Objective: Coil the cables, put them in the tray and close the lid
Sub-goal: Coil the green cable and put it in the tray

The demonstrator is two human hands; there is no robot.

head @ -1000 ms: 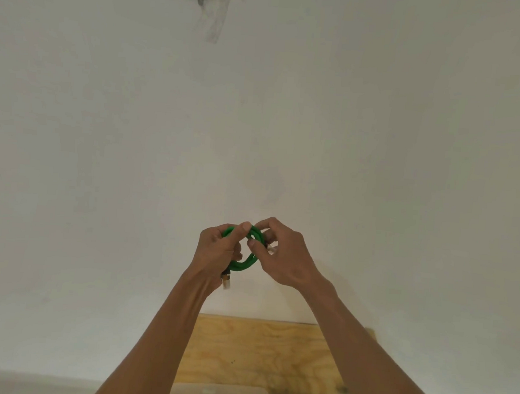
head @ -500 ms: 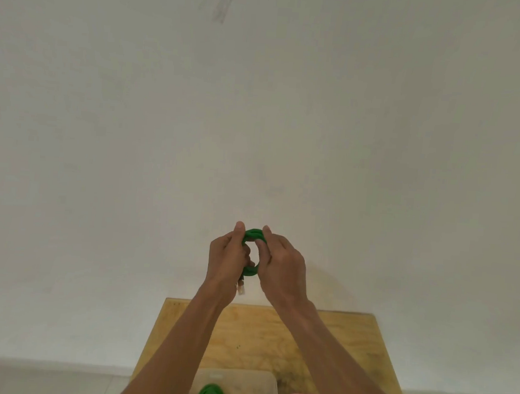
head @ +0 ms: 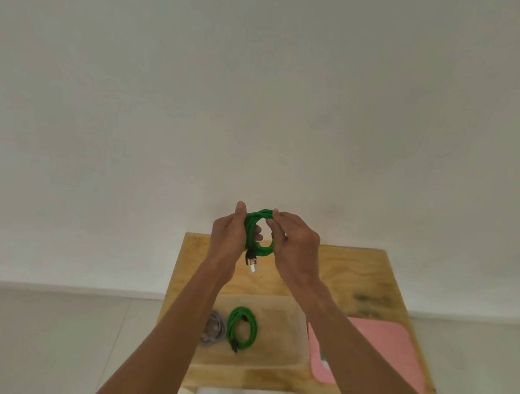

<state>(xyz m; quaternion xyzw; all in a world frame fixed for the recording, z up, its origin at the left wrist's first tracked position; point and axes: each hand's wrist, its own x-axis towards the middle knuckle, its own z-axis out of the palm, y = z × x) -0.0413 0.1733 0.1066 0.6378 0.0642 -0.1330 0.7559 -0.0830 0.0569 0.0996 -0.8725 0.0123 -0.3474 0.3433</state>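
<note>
Both hands hold a coiled green cable [head: 258, 231] in the air above the far part of the wooden table [head: 349, 270]. My left hand [head: 228, 237] grips the coil's left side and my right hand [head: 295, 245] pinches its right side. A plug end [head: 251, 262] dangles below the coil. Nearer to me, a clear plastic tray [head: 282, 337] stands on the table. Inside it lie another coiled green cable [head: 242, 328] and a coiled grey cable [head: 213, 332], partly hidden by my left forearm. A pink lid [head: 374, 349] lies flat to the right of the tray.
The small wooden table stands against a plain white wall [head: 259, 104]. Pale floor [head: 42, 341] shows to the left and right of the table. A dark smudge [head: 371, 300] marks the table's right side.
The view has tilted down, so the tray, its two coiled cables and the pink lid have come into sight. Both hands still hold the green coil, which now looks rounder.
</note>
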